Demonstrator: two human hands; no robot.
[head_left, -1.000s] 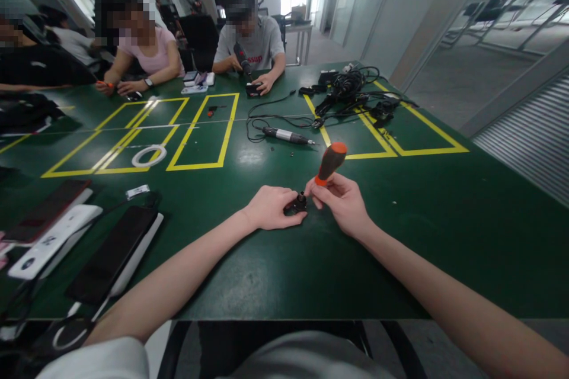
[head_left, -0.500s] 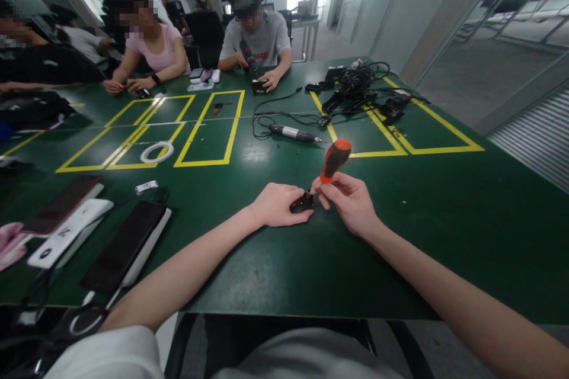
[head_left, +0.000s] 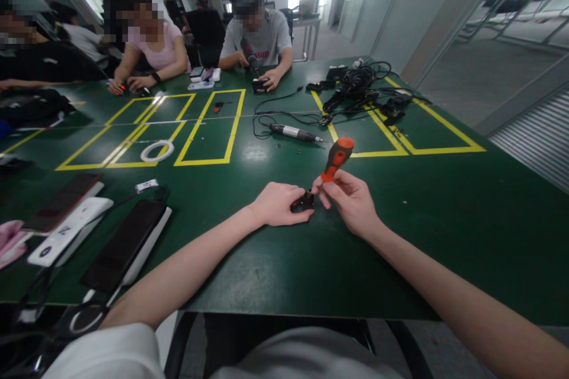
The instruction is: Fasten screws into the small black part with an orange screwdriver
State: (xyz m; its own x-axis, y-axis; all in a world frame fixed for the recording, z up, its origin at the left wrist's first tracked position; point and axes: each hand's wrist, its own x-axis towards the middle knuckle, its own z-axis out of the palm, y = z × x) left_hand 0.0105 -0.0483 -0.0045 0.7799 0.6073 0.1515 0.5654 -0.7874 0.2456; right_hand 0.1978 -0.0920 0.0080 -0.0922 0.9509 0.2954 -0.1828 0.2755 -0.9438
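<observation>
My left hand (head_left: 280, 204) is closed around a small black part (head_left: 303, 204) and holds it down on the green table (head_left: 267, 272). What kind of part it is I cannot make out. In my right hand (head_left: 351, 198) is a screwdriver (head_left: 338, 159) with an orange and black handle, gripped low between thumb and fingers. The handle leans up and to the right, while the lower end points down at the black part. My right fingers hide most of its shaft, and whether the tip touches the part is hard to see.
A pen-shaped electric screwdriver (head_left: 296, 133) lies ahead, its cable behind it. Tangled black cables (head_left: 362, 86) fill the back right. Phones (head_left: 124, 246) and a white power bank (head_left: 71, 231) lie at left, near a white ring (head_left: 157, 151). Across the table, a person (head_left: 258, 35) works with a power tool.
The screwdriver's handle has turned slightly and tips a little further right, showing more of its orange side. Both hands stay in nearly the same place.
</observation>
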